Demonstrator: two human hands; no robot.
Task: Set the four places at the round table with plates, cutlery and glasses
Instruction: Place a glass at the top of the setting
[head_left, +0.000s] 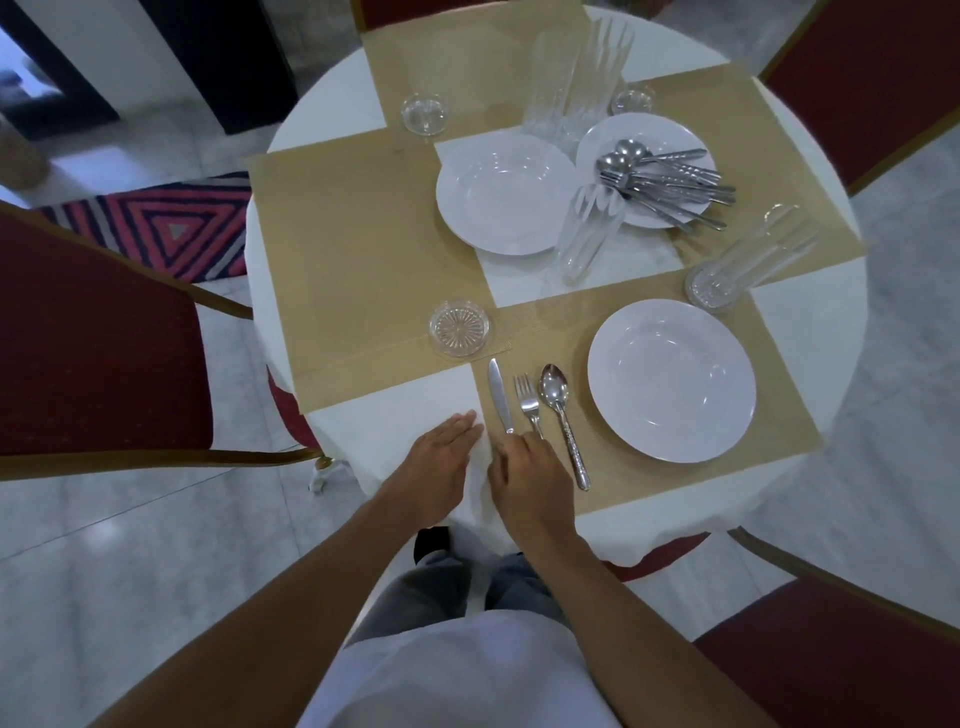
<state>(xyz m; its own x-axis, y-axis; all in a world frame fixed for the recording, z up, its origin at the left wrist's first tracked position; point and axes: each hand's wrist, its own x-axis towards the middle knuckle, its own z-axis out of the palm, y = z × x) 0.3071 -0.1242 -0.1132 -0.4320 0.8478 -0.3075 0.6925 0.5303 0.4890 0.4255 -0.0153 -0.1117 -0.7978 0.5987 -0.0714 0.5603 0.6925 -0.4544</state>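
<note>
Left hand (441, 462) flat on cloth (384, 431); right hand (530, 478) hides knife (498, 395), fork (526, 400) handles, grip unclear.

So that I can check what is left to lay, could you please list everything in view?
table: one, round, white cloth
placemats: four, tan, one per side
plates: three, white; one on near placemat, two mid-table
cutlery pile: one, silver, on far plate
knife, fork, spoon: one each, silver, left of near plate
tall glasses: four, clear; three mid-table, one at right
coasters: three, clear glass, on placemats
chairs: four, red, around table
rug: one, pink striped, floor at left
left hand: one, flat on cloth
right hand: one, over fork handle, grip unclear
</note>
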